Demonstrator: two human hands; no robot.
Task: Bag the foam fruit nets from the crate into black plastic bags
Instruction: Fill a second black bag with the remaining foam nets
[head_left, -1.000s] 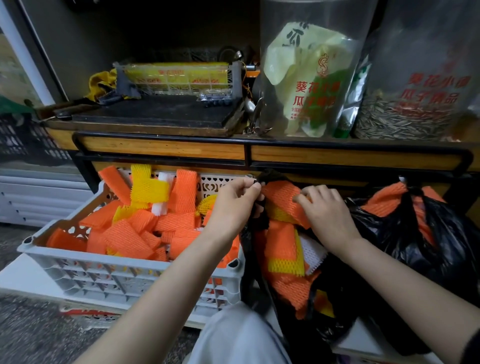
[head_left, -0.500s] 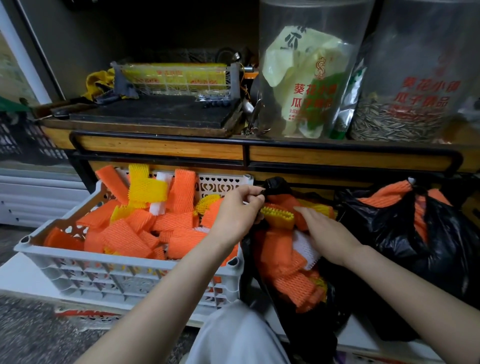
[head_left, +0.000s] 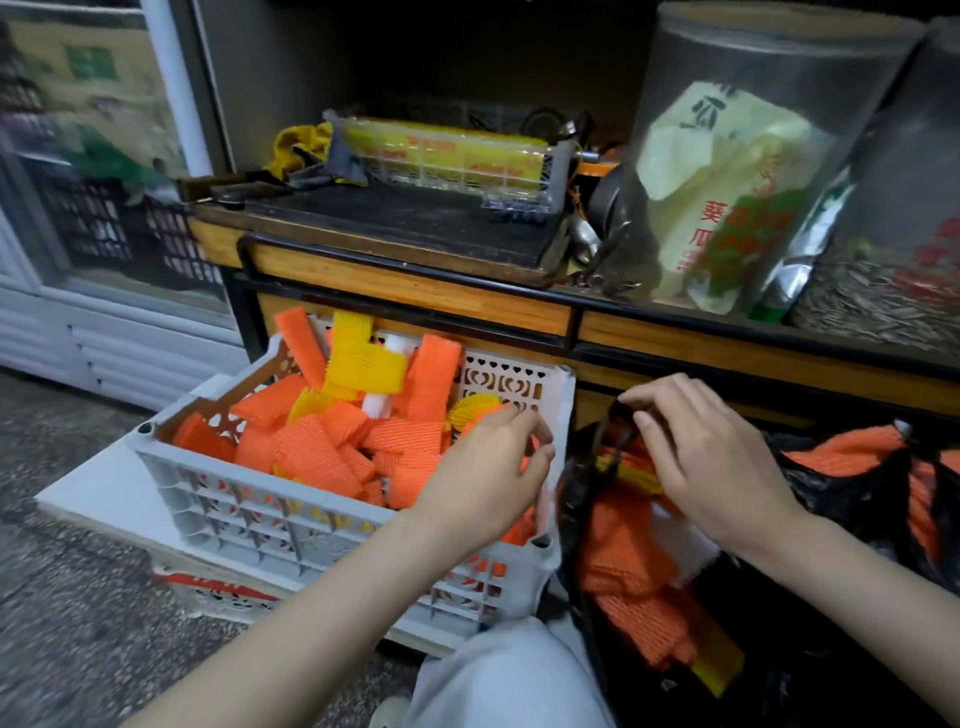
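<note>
My left fingers (head_left: 524, 431) curl loosely over the foam nets (head_left: 322, 452) in the crate (head_left: 291, 525) to grab more, while my right fingers (head_left: 649, 410) pinch the black bag (head_left: 587, 519) open.

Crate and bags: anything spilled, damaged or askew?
Nothing stands out. The foam nets sit loosely heaped inside the crate, and the rest fill the open black bag; none lie on the floor.
</note>
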